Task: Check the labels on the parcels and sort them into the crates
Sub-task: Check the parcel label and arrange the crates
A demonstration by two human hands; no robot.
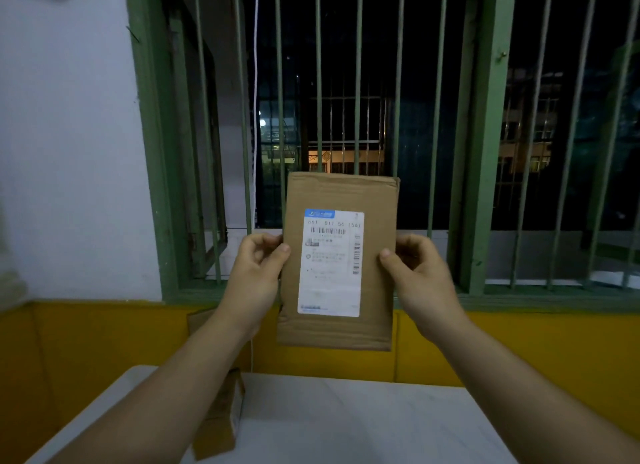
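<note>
Cardboard parcel (337, 261) held upright in the air above the table (346, 425), white label (330, 262) facing the camera. Left hand (256, 276) pinches its left edge, thumb in front, fingers curled behind; right hand (420, 276) grips the right edge likewise.

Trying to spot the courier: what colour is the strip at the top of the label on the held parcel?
Blue, at the top left of the white label; the head view shows it.

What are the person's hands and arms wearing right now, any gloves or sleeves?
Nothing that shows. The left hand and right hand are bare, with no gloves, rings or watch visible. Both forearms are uncovered down to the bottom of the picture, so no sleeve appears.
</note>
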